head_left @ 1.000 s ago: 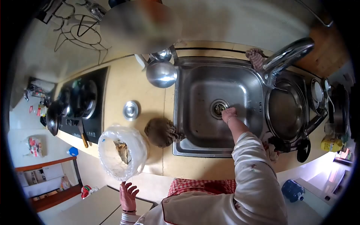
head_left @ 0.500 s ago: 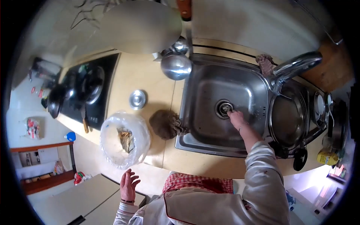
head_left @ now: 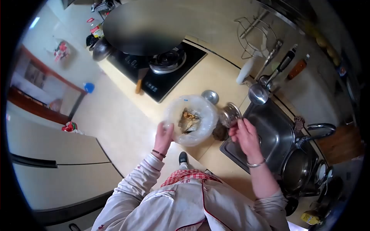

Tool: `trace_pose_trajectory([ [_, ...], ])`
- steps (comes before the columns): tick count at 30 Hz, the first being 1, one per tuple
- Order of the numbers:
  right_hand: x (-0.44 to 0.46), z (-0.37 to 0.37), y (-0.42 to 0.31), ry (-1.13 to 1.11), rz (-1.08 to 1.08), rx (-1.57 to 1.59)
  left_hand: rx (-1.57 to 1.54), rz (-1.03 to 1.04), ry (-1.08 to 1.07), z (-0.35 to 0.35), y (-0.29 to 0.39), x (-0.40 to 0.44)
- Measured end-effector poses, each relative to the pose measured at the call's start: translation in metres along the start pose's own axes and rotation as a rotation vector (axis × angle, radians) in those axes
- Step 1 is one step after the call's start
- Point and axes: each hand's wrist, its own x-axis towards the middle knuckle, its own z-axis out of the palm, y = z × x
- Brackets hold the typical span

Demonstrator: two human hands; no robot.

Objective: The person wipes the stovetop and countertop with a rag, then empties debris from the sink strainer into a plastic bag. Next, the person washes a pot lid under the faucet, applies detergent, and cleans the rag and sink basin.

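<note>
My left hand (head_left: 164, 137) grips the near-left rim of a bin lined with a clear plastic bag (head_left: 210, 119); crumpled scraps (head_left: 189, 121) lie inside. In my right hand (head_left: 246, 138) is a metal sink strainer (head_left: 230, 114), pinched by its edge and tilted, just right of the bin. Beneath the strainer, a brown bundle (head_left: 221, 132) is partly hidden on the counter. A small round metal lid (head_left: 210, 96) lies behind the bin. The steel sink (head_left: 275, 133) is right of my right hand.
A black cooktop (head_left: 154, 75) with a wooden-handled knife (head_left: 139, 82) is at the back left. A ladle (head_left: 258, 93) hangs by the sink's back corner. The faucet (head_left: 322, 131) and a large pan (head_left: 296, 169) are at the right.
My right hand has left the drain and moved left, now holding the strainer beside the bin. My left hand, open before, has closed on the bin's rim. The view has swung left.
</note>
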Motion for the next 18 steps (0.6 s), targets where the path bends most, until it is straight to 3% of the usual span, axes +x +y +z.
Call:
trace_pose_trajectory([
  [4, 0.030, 0.068, 0.011, -0.094, 0.269, 0.618, -0.080, -0.015, -0.036, 0.003, -0.003, 0.002],
  [7, 0.052, 0.081, 0.041, -0.057, 0.617, 0.448, -0.082, -0.047, -0.070, 0.002, 0.002, -0.001],
  [10, 0.056, 0.091, 0.014, 0.022, 0.593, 0.551, -0.101, -0.058, -0.060, 0.002, -0.002, 0.001],
  [16, 0.051, 0.081, 0.012, -0.107, 0.705, 0.754, -0.157, -0.113, -0.109, -0.003, 0.005, -0.002],
  [17, 0.048, 0.080, 0.018, -0.105, 0.711, 0.746, -0.165, -0.118, -0.105, -0.003, 0.006, -0.003],
  [18, 0.045, 0.080, 0.025, -0.038, 0.630, 0.451, -0.175, -0.140, -0.127, -0.004, 0.008, -0.004],
])
